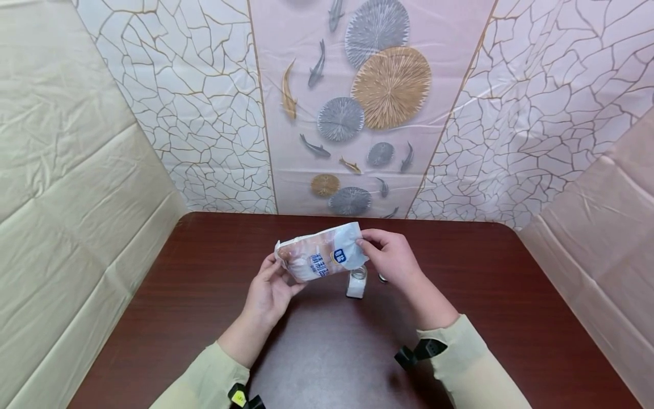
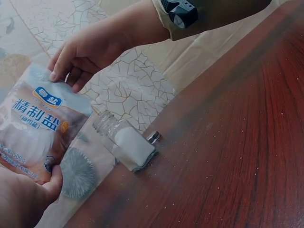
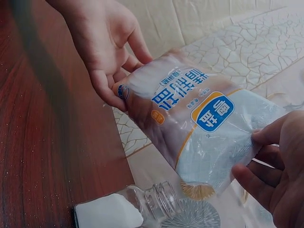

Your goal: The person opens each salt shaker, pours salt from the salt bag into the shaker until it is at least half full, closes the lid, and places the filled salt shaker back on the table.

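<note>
Going from the left, a beige cloth is hung along that side of the dark wood table. Next up is the left hand, which is kept loosely closed, with one end of the bag held between thumb and fingers. The bag is held up off the table, kinda tilted, and blue lettering is printed across its front. Under its right end, the jar is stood upright on the table, part-filled with white stuff, screw threads exposed. Whether the jar is touched by the bag can't really be told. Just beside the jar, a small shiny cap is seen on the table, mostly covered by the right hand from above. That hand is nearly closed, and the bag's pale blue end is pinched between thumb and fingertips.
</note>
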Available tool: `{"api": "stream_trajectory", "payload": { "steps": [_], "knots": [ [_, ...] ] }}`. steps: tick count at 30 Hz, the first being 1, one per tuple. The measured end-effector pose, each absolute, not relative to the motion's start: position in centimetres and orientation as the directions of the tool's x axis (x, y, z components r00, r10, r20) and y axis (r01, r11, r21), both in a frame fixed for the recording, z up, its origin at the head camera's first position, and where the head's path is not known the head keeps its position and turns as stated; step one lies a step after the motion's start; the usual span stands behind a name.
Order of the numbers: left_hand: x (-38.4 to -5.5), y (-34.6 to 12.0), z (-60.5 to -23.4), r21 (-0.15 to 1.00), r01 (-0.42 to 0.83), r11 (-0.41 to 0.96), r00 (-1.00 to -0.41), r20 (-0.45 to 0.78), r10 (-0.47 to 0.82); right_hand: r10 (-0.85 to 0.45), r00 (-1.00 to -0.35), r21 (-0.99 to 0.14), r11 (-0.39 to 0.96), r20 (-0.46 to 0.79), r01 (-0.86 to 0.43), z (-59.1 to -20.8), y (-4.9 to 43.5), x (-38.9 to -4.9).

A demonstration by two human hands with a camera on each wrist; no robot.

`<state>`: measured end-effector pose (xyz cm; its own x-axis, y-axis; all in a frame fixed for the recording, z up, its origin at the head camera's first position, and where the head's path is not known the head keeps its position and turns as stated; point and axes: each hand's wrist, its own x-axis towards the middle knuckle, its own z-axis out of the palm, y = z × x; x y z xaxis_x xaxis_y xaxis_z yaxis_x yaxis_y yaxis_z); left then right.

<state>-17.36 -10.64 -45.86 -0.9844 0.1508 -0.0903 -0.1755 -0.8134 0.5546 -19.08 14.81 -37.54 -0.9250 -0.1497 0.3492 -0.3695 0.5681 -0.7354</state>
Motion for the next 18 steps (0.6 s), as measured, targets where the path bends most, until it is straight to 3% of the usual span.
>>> {"api": "stream_trajectory", "payload": {
  "steps": [18],
  "knots": [
    [-17.3,-11.0,-47.3,0.593,-0.187,-0.783,-0.982,-0.131,0.135,-0.213,-0.898,-0.654,0.624,0.384,-0.428,-36.8,13.2,-19.4]
  ]
}}
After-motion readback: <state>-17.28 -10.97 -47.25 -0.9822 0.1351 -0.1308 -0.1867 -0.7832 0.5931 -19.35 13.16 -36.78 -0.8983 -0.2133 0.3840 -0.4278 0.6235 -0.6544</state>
